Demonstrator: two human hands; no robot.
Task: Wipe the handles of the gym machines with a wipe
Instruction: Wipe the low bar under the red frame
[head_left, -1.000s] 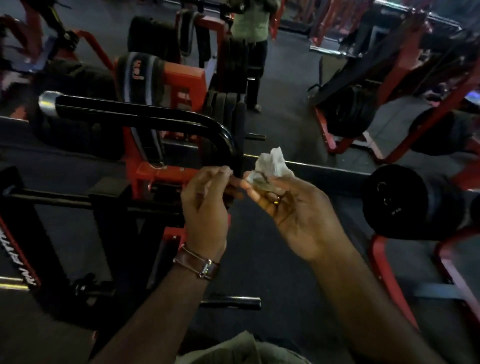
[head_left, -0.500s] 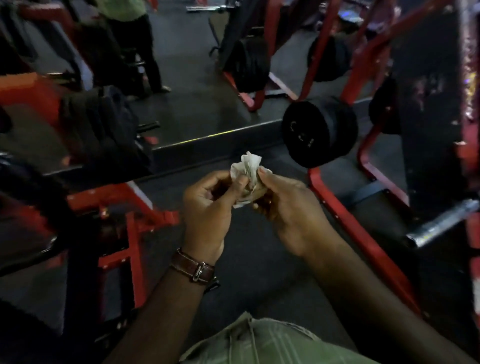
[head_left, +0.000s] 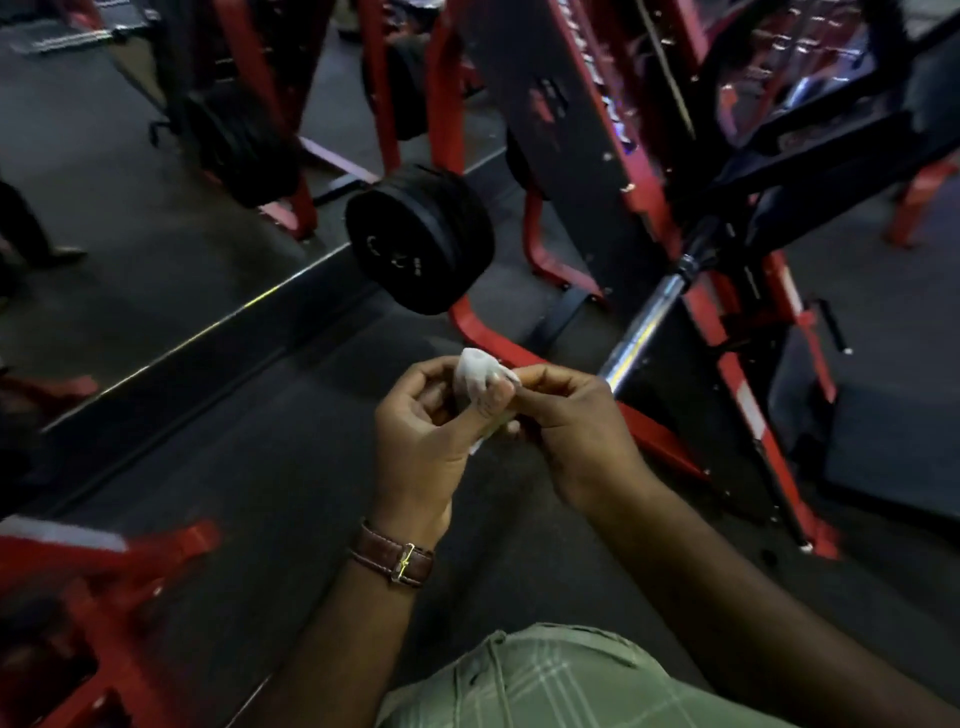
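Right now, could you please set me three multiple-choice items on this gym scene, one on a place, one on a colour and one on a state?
1. Where is the wipe?
A. On the floor
B. Between the fingertips of both hands
C. Draped over the chrome bar

2. What colour is the watch strap on the left wrist?
A. Brown
B. White
C. Blue

3. What is the state of the chrome bar?
A. Being wiped
B. Gripped by the right hand
C. Untouched by either hand

Answers: 1 B, the left hand and the right hand pinch the crumpled white wipe together. 2 A, the strap is brown leather with a metal buckle. 3 C, both hands are in front of the body, clear of the bar.
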